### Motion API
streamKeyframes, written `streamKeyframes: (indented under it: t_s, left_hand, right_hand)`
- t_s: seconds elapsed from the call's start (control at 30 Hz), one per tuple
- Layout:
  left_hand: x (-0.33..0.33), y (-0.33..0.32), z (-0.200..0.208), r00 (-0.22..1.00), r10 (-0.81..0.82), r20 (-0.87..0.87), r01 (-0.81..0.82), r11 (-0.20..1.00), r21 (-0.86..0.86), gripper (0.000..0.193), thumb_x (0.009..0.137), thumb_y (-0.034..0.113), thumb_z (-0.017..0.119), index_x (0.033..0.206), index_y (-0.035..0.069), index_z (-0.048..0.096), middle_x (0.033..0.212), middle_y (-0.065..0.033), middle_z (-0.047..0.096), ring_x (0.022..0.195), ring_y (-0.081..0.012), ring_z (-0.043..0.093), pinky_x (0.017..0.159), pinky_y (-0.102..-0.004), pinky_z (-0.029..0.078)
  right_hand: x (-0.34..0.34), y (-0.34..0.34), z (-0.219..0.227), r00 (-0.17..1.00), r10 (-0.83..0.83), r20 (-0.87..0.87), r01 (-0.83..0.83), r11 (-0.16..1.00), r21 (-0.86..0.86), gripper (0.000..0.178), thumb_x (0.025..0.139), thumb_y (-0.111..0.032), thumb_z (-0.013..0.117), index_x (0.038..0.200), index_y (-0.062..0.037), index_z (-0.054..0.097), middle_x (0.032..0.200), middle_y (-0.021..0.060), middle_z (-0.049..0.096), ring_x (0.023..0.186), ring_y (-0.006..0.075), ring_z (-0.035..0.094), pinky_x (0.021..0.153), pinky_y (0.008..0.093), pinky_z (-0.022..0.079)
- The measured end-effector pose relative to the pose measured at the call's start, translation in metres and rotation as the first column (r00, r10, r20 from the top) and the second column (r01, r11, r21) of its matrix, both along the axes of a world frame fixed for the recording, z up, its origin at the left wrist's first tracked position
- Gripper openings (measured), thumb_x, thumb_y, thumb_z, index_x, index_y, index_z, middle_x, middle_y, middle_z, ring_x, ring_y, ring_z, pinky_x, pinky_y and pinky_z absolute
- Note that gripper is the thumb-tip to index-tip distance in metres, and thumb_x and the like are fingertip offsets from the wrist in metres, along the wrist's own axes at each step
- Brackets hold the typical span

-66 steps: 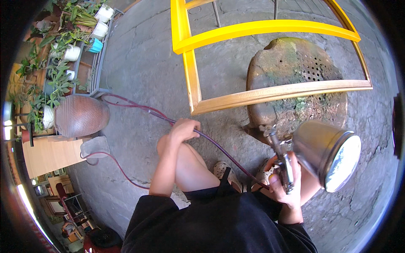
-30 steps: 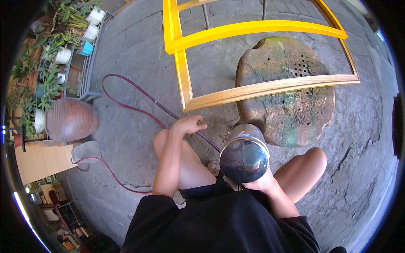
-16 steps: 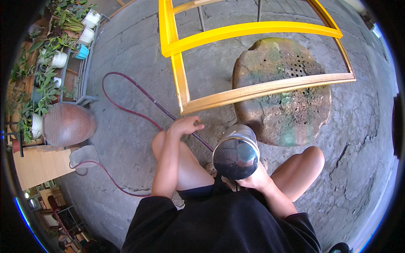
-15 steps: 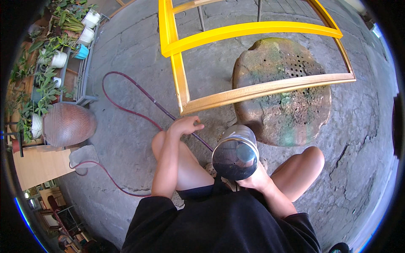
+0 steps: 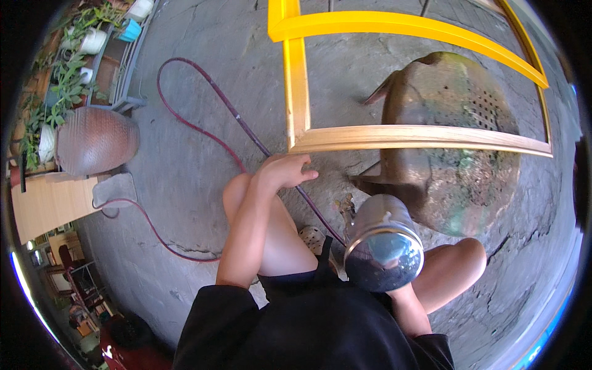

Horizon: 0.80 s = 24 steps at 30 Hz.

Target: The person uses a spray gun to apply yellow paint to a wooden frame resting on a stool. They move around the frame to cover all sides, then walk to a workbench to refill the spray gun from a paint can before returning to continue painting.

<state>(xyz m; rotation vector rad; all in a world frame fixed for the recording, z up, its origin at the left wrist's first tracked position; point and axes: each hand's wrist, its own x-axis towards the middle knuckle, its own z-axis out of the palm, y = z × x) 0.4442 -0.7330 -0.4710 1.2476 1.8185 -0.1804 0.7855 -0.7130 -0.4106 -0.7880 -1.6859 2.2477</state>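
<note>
The spray gun (image 5: 383, 250) has swung over toward the person's right knee (image 5: 456, 268) since half a second ago, and its nozzle now shows beside the shiny metal cup. The right hand (image 5: 403, 296) is mostly tucked behind that cup, so I can't tell how its fingers are set. Over the left knee (image 5: 237, 196), the left hand (image 5: 287, 171) hangs with loosely bent fingers, thumb apart, pinching nothing I can see; the dark red hose (image 5: 246, 128) passes beneath it. Just past them, the yellow frame's (image 5: 370, 24) bare-wood rail (image 5: 419, 137) crosses before a pitted stone block (image 5: 456, 191).
</note>
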Motion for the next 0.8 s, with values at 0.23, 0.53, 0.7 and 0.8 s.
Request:
streamKeyframes:
  t_s: [0.23, 0.53, 0.7, 0.8]
  left_hand:
    - [0.008, -0.010, 0.027, 0.999, 0.024, -0.021, -0.024, 1.000, 0.004, 0.066, 0.095, 0.058, 0.054, 0.135, 0.006, 0.055, 0.127, -0.0216, 0.064, 0.120, -0.0379, 0.060, 0.101, -0.0463, 0.046]
    - [0.009, -0.017, 0.034, 0.999, 0.041, -0.014, -0.040, 0.998, 0.056, 0.064, 0.095, 0.056, 0.055, 0.133, 0.005, 0.055, 0.120, -0.0233, 0.067, 0.116, -0.0394, 0.062, 0.099, -0.0475, 0.047]
    - [0.008, -0.011, 0.033, 1.000, 0.019, 0.005, -0.019, 0.999, 0.044, 0.064, 0.096, 0.056, 0.054, 0.134, 0.005, 0.055, 0.120, -0.0244, 0.066, 0.116, -0.0396, 0.061, 0.100, -0.0473, 0.047]
    - [0.006, -0.016, 0.028, 1.000, 0.023, -0.004, -0.023, 0.999, 0.044, 0.065, 0.096, 0.057, 0.053, 0.134, 0.005, 0.054, 0.121, -0.0245, 0.066, 0.117, -0.0396, 0.061, 0.100, -0.0472, 0.046]
  right_hand:
    - [0.010, -0.003, -0.021, 0.990, 0.088, 0.112, -0.086, 0.996, -0.022, 0.058, 0.091, -0.029, 0.067, 0.140, -0.0062, 0.048, 0.139, 0.0149, 0.053, 0.128, 0.0287, 0.054, 0.110, 0.0435, 0.042]
    - [0.005, -0.006, -0.024, 0.975, 0.124, 0.183, -0.125, 0.992, -0.006, 0.055, 0.087, -0.029, 0.070, 0.134, -0.0054, 0.053, 0.133, 0.0157, 0.058, 0.122, 0.0301, 0.057, 0.106, 0.0428, 0.045]
    - [0.006, -0.007, -0.021, 0.973, 0.116, 0.198, -0.121, 0.993, 0.011, 0.054, 0.085, -0.030, 0.071, 0.131, -0.0050, 0.056, 0.129, 0.0162, 0.061, 0.119, 0.0309, 0.059, 0.104, 0.0425, 0.046]
    - [0.005, -0.007, -0.023, 0.973, 0.130, 0.191, -0.134, 0.991, 0.011, 0.053, 0.084, -0.030, 0.072, 0.129, -0.0047, 0.058, 0.127, 0.0165, 0.062, 0.117, 0.0313, 0.061, 0.102, 0.0423, 0.047]
